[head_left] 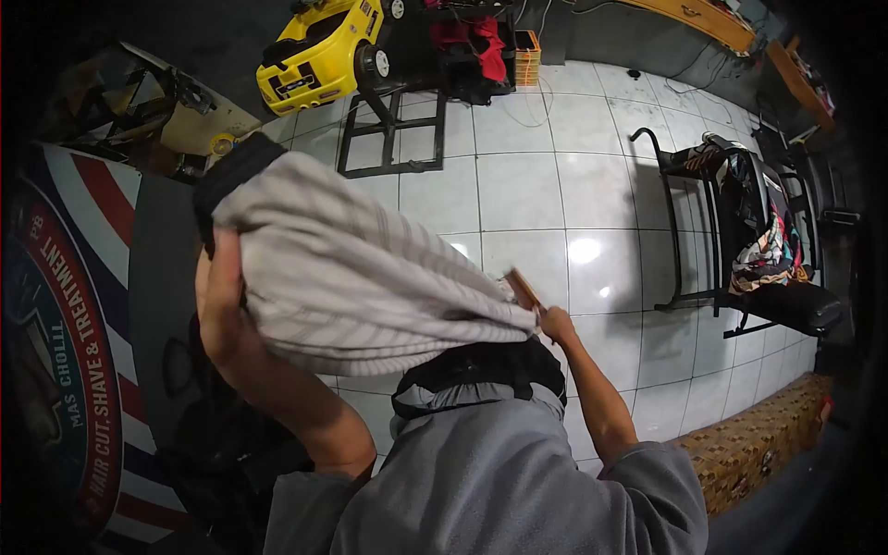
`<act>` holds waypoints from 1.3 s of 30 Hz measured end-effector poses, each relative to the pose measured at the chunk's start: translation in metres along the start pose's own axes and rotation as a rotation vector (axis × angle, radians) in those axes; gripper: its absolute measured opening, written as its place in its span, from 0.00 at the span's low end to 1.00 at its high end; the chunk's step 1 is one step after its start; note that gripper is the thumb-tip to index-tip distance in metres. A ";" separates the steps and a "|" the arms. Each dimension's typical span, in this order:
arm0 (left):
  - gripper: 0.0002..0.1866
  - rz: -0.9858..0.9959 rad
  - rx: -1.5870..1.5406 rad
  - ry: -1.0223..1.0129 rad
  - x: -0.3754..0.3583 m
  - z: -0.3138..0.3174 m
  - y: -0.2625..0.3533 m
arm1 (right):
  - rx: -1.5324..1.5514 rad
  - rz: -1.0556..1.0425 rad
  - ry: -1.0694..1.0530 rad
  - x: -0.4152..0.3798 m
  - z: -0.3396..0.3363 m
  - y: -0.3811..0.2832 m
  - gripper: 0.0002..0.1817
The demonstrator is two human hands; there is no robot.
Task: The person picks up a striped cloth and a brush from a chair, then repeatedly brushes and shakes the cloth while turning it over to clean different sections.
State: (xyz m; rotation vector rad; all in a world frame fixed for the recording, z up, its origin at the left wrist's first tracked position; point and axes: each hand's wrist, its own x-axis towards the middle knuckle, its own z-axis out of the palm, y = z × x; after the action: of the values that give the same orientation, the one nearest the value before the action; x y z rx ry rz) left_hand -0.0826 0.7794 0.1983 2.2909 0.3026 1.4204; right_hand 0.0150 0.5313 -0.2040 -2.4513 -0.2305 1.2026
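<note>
A light striped barber cape (pixel 370 259) with a black band at its upper end stretches across my front in long folds. At that end, my left hand (pixel 222 296) is closed on the cape, its thumb over the pale cloth just below the band. Lower on the right, my right hand (pixel 557 326) is wrapped round a slim brown brush-like tool (pixel 525 291). The tool is slightly blurred and lies against the gathered narrow end of the cape, with a pale fringe along its side.
Ahead stand a yellow toy car (pixel 319 60) and a black metal frame (pixel 393 134) on white floor tiles (pixel 518 190). A black chair (pixel 740 231) holding colourful cloth is at right. A barber sign (pixel 79 351) is at left, and a brown patterned bench (pixel 758 439) lower right.
</note>
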 end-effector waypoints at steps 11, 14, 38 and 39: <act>0.16 -0.918 -0.985 -0.011 0.018 0.042 0.017 | 0.615 -0.974 0.242 -0.139 -0.053 -0.173 0.15; 0.17 -0.833 -0.867 0.099 0.027 0.028 0.014 | -0.046 -0.798 0.092 -0.052 0.017 -0.117 0.10; 0.11 -0.697 -0.999 0.009 0.022 0.039 -0.017 | -0.285 -0.518 0.058 -0.036 0.027 -0.074 0.15; 0.13 -0.681 -0.992 0.012 0.024 0.036 -0.018 | -0.307 -0.328 -0.015 -0.024 0.033 -0.045 0.16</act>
State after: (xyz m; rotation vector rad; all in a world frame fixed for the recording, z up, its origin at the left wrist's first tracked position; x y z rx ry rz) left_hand -0.0387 0.7965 0.1949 1.1994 0.2574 0.9029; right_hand -0.0240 0.5733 -0.1861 -2.5228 -0.8425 1.1065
